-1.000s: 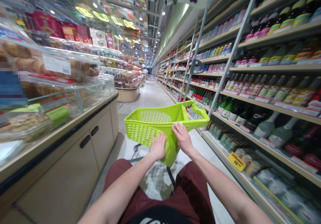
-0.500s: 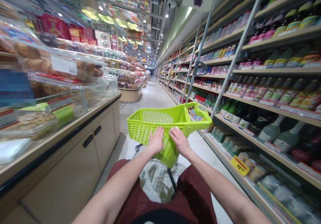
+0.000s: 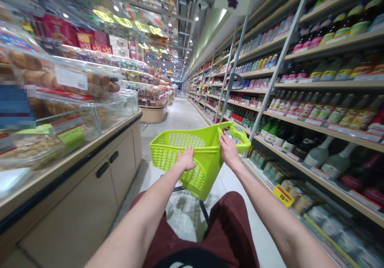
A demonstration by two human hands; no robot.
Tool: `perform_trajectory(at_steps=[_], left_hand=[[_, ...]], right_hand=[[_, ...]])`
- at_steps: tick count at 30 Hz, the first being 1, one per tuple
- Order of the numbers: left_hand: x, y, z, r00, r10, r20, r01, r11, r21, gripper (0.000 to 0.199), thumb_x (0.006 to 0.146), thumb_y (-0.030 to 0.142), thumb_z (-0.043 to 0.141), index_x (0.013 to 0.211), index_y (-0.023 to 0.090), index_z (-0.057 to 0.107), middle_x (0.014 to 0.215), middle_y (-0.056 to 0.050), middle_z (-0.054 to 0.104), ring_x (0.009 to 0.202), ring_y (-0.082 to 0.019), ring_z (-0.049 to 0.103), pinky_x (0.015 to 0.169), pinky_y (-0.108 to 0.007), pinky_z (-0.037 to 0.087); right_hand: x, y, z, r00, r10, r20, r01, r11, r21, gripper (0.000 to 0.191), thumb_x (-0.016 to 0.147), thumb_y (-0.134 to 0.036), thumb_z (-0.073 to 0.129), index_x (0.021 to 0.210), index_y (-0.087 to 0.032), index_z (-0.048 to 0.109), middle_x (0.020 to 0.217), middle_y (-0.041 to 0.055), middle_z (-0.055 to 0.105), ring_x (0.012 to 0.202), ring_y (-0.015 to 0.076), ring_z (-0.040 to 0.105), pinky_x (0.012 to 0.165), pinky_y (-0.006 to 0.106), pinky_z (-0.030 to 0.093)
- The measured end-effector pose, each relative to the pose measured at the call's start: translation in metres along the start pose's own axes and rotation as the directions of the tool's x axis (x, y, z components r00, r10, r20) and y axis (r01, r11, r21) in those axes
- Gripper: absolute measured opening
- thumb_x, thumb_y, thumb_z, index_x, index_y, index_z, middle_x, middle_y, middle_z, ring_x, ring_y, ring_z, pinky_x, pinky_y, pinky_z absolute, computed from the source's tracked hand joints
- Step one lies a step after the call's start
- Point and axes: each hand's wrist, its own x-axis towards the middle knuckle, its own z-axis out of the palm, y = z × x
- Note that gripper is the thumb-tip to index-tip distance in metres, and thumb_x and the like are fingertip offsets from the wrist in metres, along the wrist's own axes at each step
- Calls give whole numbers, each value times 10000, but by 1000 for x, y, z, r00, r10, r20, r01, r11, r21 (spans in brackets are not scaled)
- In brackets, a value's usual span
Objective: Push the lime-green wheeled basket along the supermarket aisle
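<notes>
A lime-green plastic basket [image 3: 202, 176] with perforated sides stands turned sideways in front of me, its handle at the right. On its near side rests my left hand [image 3: 186, 159], fingers apart near the rim. My right hand [image 3: 229, 148] has its fingers wrapped over the basket's rim at the handle end. Dark metal legs show beneath the basket, between my knees.
To the left runs a counter [image 3: 90, 176] with packed baked goods [image 3: 69, 78]. Shelves [image 3: 324, 128] of bottles and cans line the right side, with a metal pole [image 3: 237, 60] in front. A tiled aisle [image 3: 177, 108] stretches ahead between them.
My right hand has moved right and up, from the basket's near side to its rim by the handle. My left hand has shifted slightly up. The view has turned a little.
</notes>
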Motion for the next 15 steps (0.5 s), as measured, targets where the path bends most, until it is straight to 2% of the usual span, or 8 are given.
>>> perform_trajectory(at_steps=[4,8,10,12,15], left_hand=[[-5,7,1,999,38,-23,-38,999,9,754,649,319,494,1319,163,187,1425,-101,153,1294,-270,143,1007,-569,85],[-9,8,5,993,97,-63,-96,995,16,744,654,301,485,1320,164,185,1420,-92,176,1293,-246,160,1017,-554,81],[-9,3,6,993,87,-78,-86,996,11,753,651,297,488,1322,159,177,1421,-99,171,1298,-240,142,1020,-547,84],[-8,-4,7,997,26,-71,-26,1000,4,760,650,298,494,1323,152,172,1423,-113,154,1301,-244,127,1019,-544,97],[-7,-13,6,998,-48,-29,48,999,5,751,650,292,502,1317,149,187,1423,-129,143,1302,-249,123,1018,-537,113]], right_hand=[[-1,-8,10,1000,17,22,-18,1000,20,395,799,-77,322,1130,-148,524,1249,118,457,1236,224,277,1001,455,225],[-5,-40,29,984,-103,148,99,995,34,362,793,-65,348,1084,-134,552,1238,124,468,1211,226,320,1005,432,237],[-6,-49,36,973,-155,171,149,988,47,369,790,-54,346,1081,-148,553,1240,112,469,1208,219,327,1002,429,248],[-5,-44,35,975,-160,155,154,987,49,391,790,-45,330,1095,-163,545,1239,98,472,1212,208,323,1000,427,255],[-2,-15,20,996,-48,77,48,999,-2,407,790,-50,321,1124,-156,527,1252,102,455,1227,218,295,1002,441,244]])
